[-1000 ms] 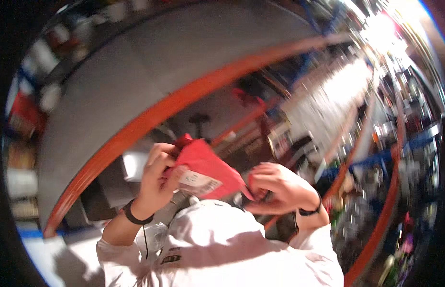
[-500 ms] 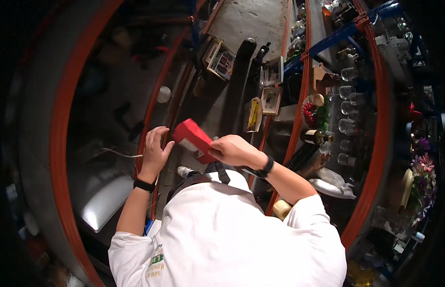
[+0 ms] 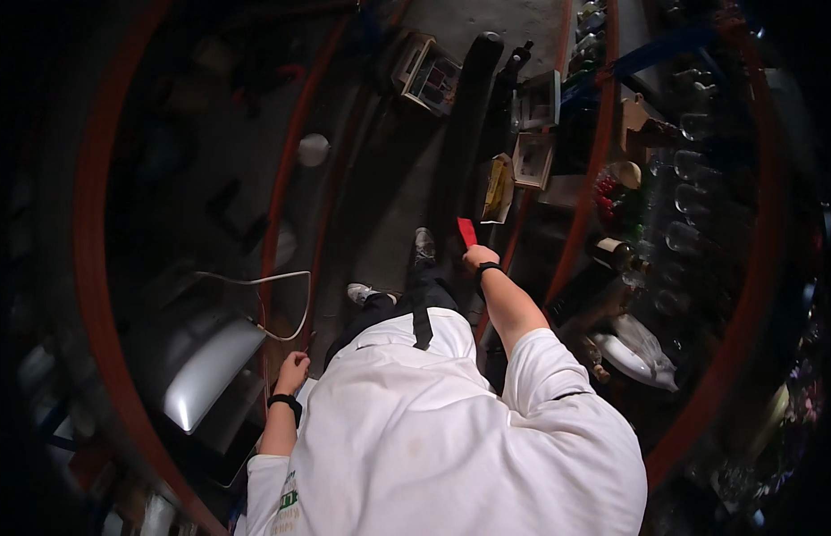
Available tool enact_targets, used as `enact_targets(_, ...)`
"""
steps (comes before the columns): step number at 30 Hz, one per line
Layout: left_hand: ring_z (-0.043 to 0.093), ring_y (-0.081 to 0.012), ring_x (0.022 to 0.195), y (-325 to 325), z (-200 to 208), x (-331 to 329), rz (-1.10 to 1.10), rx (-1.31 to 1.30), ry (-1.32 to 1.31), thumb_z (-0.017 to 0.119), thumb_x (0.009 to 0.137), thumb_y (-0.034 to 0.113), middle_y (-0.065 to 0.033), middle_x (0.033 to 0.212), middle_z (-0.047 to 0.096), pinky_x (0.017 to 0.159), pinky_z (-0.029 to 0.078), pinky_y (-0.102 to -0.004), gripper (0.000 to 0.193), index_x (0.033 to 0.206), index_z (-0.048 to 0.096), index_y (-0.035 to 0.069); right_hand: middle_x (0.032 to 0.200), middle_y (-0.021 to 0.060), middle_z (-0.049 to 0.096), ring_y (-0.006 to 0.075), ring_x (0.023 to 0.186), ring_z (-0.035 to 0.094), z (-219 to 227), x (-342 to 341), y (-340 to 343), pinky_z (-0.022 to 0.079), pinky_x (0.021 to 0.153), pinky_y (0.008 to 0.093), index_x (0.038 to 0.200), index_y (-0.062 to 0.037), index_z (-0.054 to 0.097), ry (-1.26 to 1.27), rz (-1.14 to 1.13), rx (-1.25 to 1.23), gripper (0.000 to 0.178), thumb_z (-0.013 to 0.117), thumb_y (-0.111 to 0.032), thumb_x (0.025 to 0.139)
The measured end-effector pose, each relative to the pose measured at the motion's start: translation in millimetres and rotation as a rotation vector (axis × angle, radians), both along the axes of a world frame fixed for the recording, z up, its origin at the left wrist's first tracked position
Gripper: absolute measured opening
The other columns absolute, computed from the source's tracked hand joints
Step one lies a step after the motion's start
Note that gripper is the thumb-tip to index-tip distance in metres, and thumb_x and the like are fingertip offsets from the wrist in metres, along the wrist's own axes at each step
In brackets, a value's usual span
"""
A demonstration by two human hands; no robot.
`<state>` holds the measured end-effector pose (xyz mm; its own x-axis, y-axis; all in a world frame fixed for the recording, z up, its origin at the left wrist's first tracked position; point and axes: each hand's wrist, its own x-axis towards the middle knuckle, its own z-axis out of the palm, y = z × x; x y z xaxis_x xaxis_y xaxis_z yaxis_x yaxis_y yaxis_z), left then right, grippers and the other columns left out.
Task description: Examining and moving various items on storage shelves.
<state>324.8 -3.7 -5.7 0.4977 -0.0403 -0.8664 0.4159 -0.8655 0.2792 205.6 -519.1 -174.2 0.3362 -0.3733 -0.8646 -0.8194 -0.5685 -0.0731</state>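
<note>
Head view: a red packet (image 3: 467, 233) is clasped by the right hand (image 3: 481, 258). The left hand (image 3: 293, 372) is curled; its hold cannot be told.

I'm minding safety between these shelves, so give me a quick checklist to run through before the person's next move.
1. Red packet held: ok; the right hand grips its lower end.
2. Left hand free: cannot tell; its fingers are curled and nothing shows clearly in them.
3. White cord clear of the left hand: cannot tell; its loop hangs close above the hand in the picture.
4. Shoes in view: ok; both show below on the floor.
5. Light on the left-hand shelving: not ok; much of it lies in deep shadow.
</note>
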Motion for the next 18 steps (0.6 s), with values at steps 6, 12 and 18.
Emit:
enact_targets(6, 0.059, -0.0144, 0.074, 10.7, 3.6, -17.2, 0.062, 0.007, -0.04, 0.057, 0.085, 0.016, -0.0074, 0.084, 0.062, 0.067, 0.048, -0.027, 0.026, 0.103, 0.057, -0.001, 0.111, 0.012, 0.063, 0.027, 0.104, 0.06, -11.4, -14.9, -18.7, 0.048, 0.086, 0.0392, 0.107, -0.0108, 0.065, 0.065, -0.09, 0.007, 0.033, 0.051, -0.022, 0.08)
enact_targets(12, 0.056, -0.0093, 0.074, -58.7, 22.4, 6.1, 0.046, -0.075, -0.046, 0.056, 0.088, 0.015, -0.0036, 0.088, 0.061, 0.067, 0.045, -0.0229, 0.023, 0.105, 0.056, 0.002, 0.105, 0.0122, 0.065, 0.0277, 0.1, 0.062, -15.4, -8.9, -19.1, 0.05, 0.082, 0.04, 0.101, -0.0106, 0.067, 0.041, -0.075, -0.039, 0.03, 0.052, -0.028, 0.082)
enact_targets(18, 0.056, -0.0097, 0.079, -96.0, 23.8, 17.4, 0.061, -0.186, -0.099, 0.056, 0.088, 0.014, -0.0039, 0.094, 0.06, 0.069, 0.046, -0.0228, 0.022, 0.107, 0.054, 0.003, 0.107, 0.0149, 0.063, 0.0291, 0.101, 0.061, -13.7, -3.1, 2.0, 0.049, 0.085, 0.0401, 0.103, -0.0081, 0.066, -0.016, -0.117, 0.051, 0.034, 0.052, -0.029, 0.081)
